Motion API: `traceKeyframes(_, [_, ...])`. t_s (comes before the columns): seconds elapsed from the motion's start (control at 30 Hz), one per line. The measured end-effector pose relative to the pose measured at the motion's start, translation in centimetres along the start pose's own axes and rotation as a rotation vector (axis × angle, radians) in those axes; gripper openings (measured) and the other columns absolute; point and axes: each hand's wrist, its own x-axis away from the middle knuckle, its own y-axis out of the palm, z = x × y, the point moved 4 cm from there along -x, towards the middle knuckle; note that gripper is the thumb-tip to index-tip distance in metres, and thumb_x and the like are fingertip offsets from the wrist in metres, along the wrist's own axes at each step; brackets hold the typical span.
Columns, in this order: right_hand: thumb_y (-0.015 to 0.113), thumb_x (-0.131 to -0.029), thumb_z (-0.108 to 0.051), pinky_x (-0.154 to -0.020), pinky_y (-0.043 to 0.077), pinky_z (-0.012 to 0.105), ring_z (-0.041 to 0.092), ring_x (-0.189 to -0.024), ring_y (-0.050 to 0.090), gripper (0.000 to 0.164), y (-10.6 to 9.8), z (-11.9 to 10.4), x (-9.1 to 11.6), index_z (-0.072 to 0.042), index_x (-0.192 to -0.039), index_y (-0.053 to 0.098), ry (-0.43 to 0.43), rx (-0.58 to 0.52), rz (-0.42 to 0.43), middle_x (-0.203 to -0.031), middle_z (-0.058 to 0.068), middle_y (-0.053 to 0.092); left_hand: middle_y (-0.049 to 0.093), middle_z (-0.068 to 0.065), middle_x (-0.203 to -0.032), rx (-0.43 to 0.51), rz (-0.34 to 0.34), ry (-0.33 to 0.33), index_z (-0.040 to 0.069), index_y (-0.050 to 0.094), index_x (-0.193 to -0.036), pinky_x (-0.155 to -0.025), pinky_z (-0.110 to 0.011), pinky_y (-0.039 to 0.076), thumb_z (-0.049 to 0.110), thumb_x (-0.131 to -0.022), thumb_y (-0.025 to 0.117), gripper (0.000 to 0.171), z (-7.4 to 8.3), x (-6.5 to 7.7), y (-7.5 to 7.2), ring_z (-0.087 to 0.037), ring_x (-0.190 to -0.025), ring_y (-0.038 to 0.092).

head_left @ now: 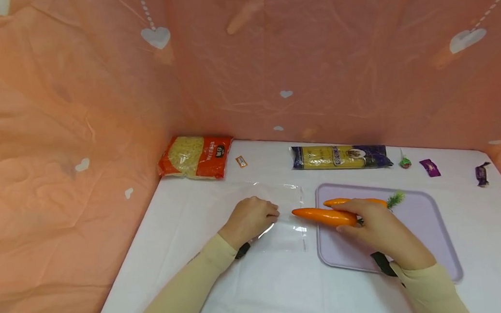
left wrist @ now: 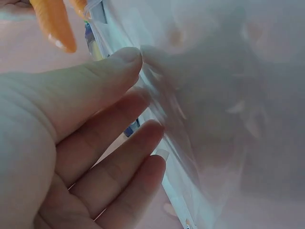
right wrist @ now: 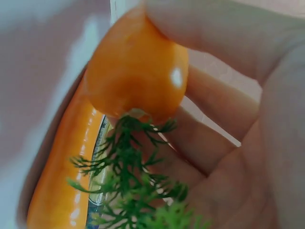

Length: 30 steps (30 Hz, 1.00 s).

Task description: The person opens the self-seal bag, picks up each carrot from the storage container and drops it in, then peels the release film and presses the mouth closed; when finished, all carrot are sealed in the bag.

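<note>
My right hand (head_left: 379, 227) grips an orange carrot (head_left: 324, 216) near its thick end, its tip pointing left past the tray's edge. Green leafy fronds (right wrist: 128, 167) hang from that end in the right wrist view. Behind it, a second carrot (head_left: 336, 201) lies on the lilac tray (head_left: 422, 241), partly hidden by the hand. My left hand (head_left: 250, 217) pinches the edge of a clear plastic bag (head_left: 289, 241) lying on the white table. In the left wrist view, the thumb (left wrist: 126, 55) and fingers meet the bag's film (left wrist: 214, 119).
Along the back are a red-and-yellow food packet (head_left: 195, 156), a small orange-wrapped candy (head_left: 241, 161) and a long pasta packet (head_left: 339, 157). Farther right lie a green-wrapped lollipop (head_left: 405, 162) and two purple-wrapped candies (head_left: 430, 167). Peach cloth walls (head_left: 227, 80) border the table.
</note>
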Motion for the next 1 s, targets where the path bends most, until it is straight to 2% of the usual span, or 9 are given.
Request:
traceKeyframes(0.13, [0.083, -0.084, -0.02, -0.102, 0.051, 0.056, 0.029, -0.118, 0.064, 0.048, 0.2, -0.2, 0.3, -0.023, -0.13, 0.07, 0.002, -0.013, -0.006, -0.131, 0.0, 0.069, 0.078, 0.006, -0.109, 0.007, 0.021, 0.023, 0.022, 0.082, -0.104, -0.091, -0.033, 0.058, 0.022, -0.093, 0.073, 0.015, 0.1, 0.0, -0.3, -0.015, -0.102, 0.073])
traceKeyframes(0.3, [0.083, -0.084, -0.021, -0.103, 0.049, 0.058, 0.033, -0.121, 0.063, 0.047, 0.6, -0.2, 0.9, -0.018, -0.129, 0.07, 0.031, -0.004, -0.033, -0.134, 0.005, 0.067, 0.078, 0.006, -0.108, 0.029, 0.029, 0.041, 0.021, 0.082, -0.105, -0.092, -0.031, 0.058, 0.021, -0.092, 0.074, 0.014, 0.4, 0.0, -0.2, -0.014, -0.101, 0.073])
traceKeyframes(0.47, [0.083, -0.082, -0.019, -0.101, 0.051, 0.059, 0.034, -0.118, 0.064, 0.047, 0.6, 0.1, 0.8, -0.014, -0.127, 0.071, 0.023, -0.002, -0.031, -0.13, 0.008, 0.069, 0.078, 0.008, -0.107, 0.04, 0.038, 0.026, 0.022, 0.081, -0.106, -0.092, -0.029, 0.057, 0.022, -0.092, 0.075, 0.016, 0.2, 0.1, -0.3, -0.011, -0.101, 0.073])
traceKeyframes(0.6, [0.084, -0.082, -0.023, -0.102, 0.05, 0.059, 0.033, -0.117, 0.064, 0.045, 0.9, 0.5, 0.9, -0.019, -0.125, 0.072, 0.052, -0.006, -0.041, -0.128, 0.007, 0.069, 0.078, 0.006, -0.109, 0.07, 0.047, 0.019, 0.02, 0.081, -0.108, -0.095, -0.03, 0.057, 0.021, -0.093, 0.073, 0.017, -0.1, 0.1, -0.5, -0.012, -0.105, 0.073])
traceKeyframes(0.77, [0.084, -0.082, -0.028, -0.104, 0.049, 0.058, 0.031, -0.118, 0.063, 0.043, 1.4, 0.5, 0.8, -0.024, -0.124, 0.073, 0.068, -0.016, -0.058, -0.128, 0.007, 0.068, 0.077, 0.006, -0.11, 0.081, 0.034, 0.028, 0.021, 0.08, -0.109, -0.096, -0.031, 0.057, 0.023, -0.094, 0.073, 0.018, -0.1, 0.2, -0.6, -0.011, -0.106, 0.072])
traceKeyframes(1.0, [0.086, -0.081, -0.029, -0.101, 0.052, 0.055, 0.026, -0.113, 0.065, 0.046, 1.5, 0.2, 0.7, -0.02, -0.124, 0.072, 0.06, -0.014, -0.035, -0.125, 0.002, 0.07, 0.078, 0.006, -0.109, 0.109, 0.045, 0.058, 0.02, 0.081, -0.109, -0.094, -0.031, 0.057, 0.026, -0.093, 0.074, 0.018, 0.2, 0.2, -0.8, -0.01, -0.103, 0.073])
